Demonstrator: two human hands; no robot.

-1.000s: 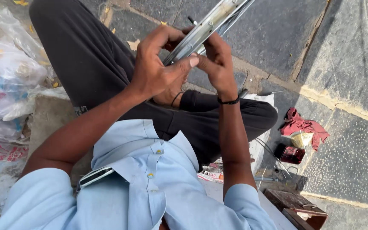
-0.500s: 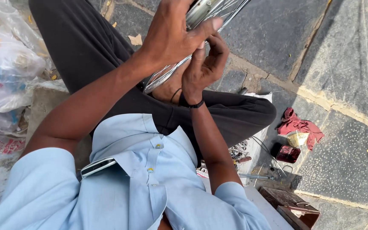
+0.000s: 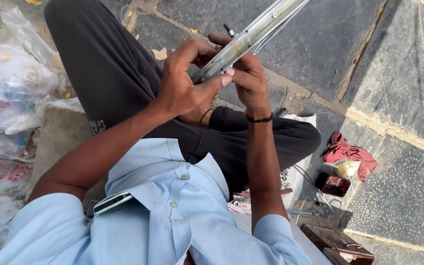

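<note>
A shiny metal wheel rim (image 3: pixel 256 33) with thin spokes slants from the top middle down toward my lap. My left hand (image 3: pixel 185 86) wraps around its lower end, thumb pressed on the rim's edge. From the other side my right hand (image 3: pixel 244 78) pinches the rim, fingers on its underside; a black band circles that wrist. I sit cross-legged in dark trousers (image 3: pixel 123 88) and a light blue shirt.
White plastic bags (image 3: pixel 11 88) pile up at the left. On the stone paving at the right lie a red rag (image 3: pixel 352 154), a small dark red box (image 3: pixel 335 185), loose wires and a wooden box (image 3: pixel 339 243). A phone (image 3: pixel 111 202) sticks out of my shirt pocket.
The view has shifted and both hands with the rim now sit lower and more central. My left hand has turned on the rim, its thumb now on the edge.
</note>
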